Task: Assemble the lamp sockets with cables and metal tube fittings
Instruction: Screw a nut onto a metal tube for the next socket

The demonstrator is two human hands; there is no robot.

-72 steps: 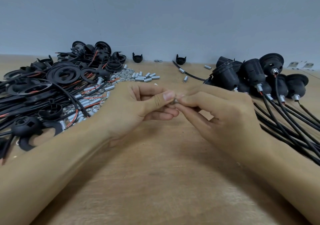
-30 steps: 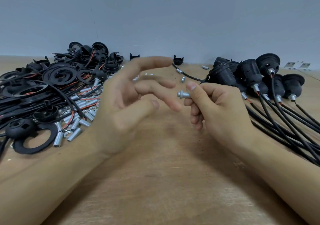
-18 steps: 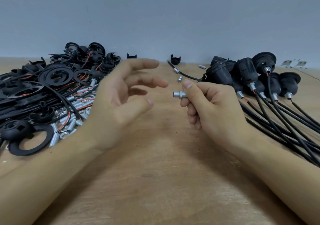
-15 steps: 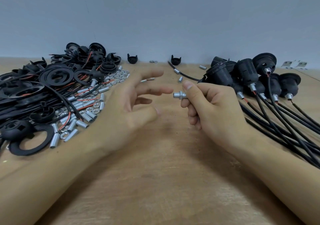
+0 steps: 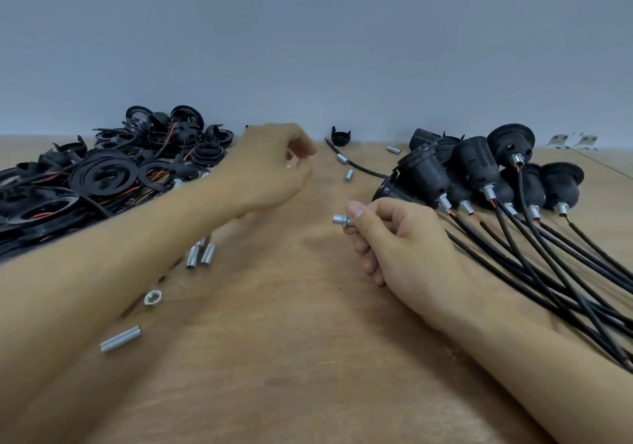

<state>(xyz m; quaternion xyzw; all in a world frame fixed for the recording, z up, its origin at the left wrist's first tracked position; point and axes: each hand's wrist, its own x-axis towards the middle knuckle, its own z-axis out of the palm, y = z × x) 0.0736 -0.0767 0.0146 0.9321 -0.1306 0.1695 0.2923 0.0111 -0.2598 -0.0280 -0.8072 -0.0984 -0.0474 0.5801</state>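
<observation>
Surface: wooden tabletop (image 5: 291, 358) against a plain grey wall (image 5: 308, 32)
Right hand (image 5: 400, 248): short silver threaded metal tube fitting (image 5: 339, 220) is pinched between thumb and curled fingers, held mid-table
Left hand (image 5: 270, 169): blurred, fingers can't be told
Left pile: loose black socket rings and cables (image 5: 102, 176)
Right pile: black lamp sockets with cables attached (image 5: 479, 176)

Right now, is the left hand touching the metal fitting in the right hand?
Apart. The head view shows the left hand reaching away toward the far parts, with bare table between it and the metal fitting pinched by the right hand.
</observation>
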